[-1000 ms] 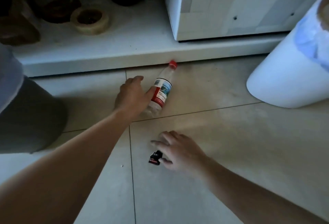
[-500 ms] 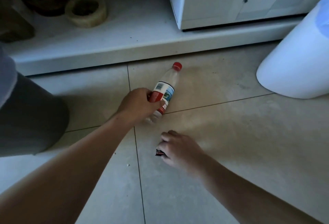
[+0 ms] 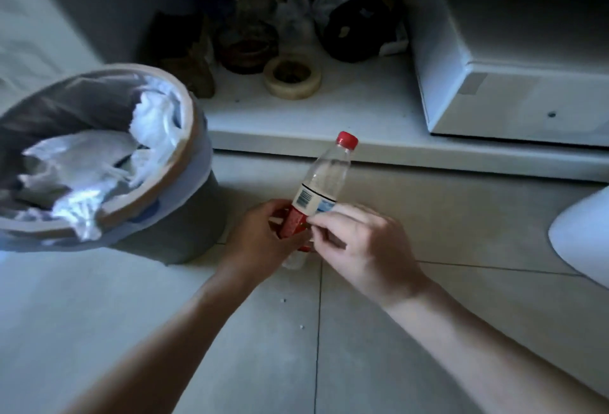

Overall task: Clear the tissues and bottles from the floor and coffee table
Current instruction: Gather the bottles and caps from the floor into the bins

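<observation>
The left hand (image 3: 260, 242) grips the bottle (image 3: 321, 186) above the floor (image 3: 428, 216), beside the tissue-filled bin (image 3: 184, 209). The right hand (image 3: 359, 242) pinches its label; its contents are hidden.

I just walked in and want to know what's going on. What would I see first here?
First, the clear bottle with a red cap, in the middle, held above the floor by the left hand, with the right hand pinching at its label. To its left stands a grey bin stuffed with white tissues. Behind it, a roll of tape sits on a low white shelf.
</observation>
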